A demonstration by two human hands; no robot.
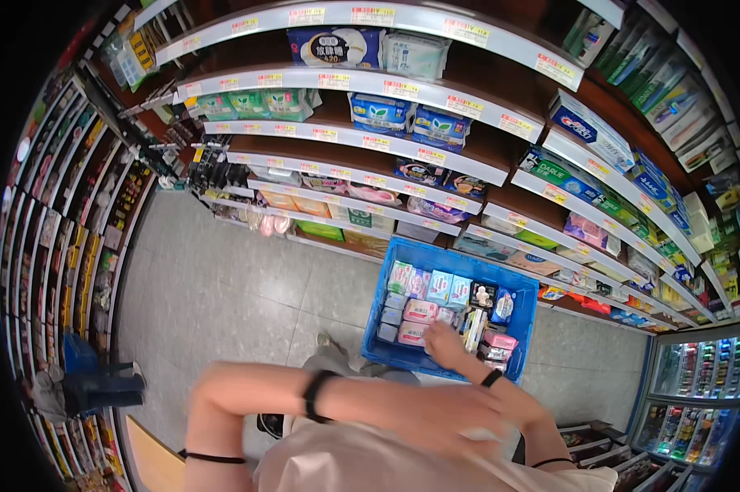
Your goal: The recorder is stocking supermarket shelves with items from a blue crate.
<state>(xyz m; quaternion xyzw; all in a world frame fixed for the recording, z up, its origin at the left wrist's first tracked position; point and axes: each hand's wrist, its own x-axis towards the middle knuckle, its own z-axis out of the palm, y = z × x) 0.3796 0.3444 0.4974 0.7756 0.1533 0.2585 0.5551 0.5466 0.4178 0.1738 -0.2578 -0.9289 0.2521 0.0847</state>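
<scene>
A blue plastic crate (376, 307) stands before me against the foot of the shelves, holding several packs and boxes. My right hand (442, 344) reaches down into it, beside pink-and-white packs (420, 311); its fingers are partly hidden, so a grip cannot be made out. My left hand (462, 418), blurred, lies across my body over the right forearm; its fingers are not clear. Light blue packs (440, 286), a black box (483, 294) and a dark blue pack (503, 306) sit along the crate's far side. Pink packs (500, 340) lie at its right.
Shelves with price rails (339, 80) curve ahead, bearing sanitary pad packs (379, 113) and toothpaste boxes (591, 132). Another person (93, 390) is at the left shelves near a blue container (79, 353). Glass-door coolers (690, 393) stand at the right, a light wooden panel (154, 458) lower left.
</scene>
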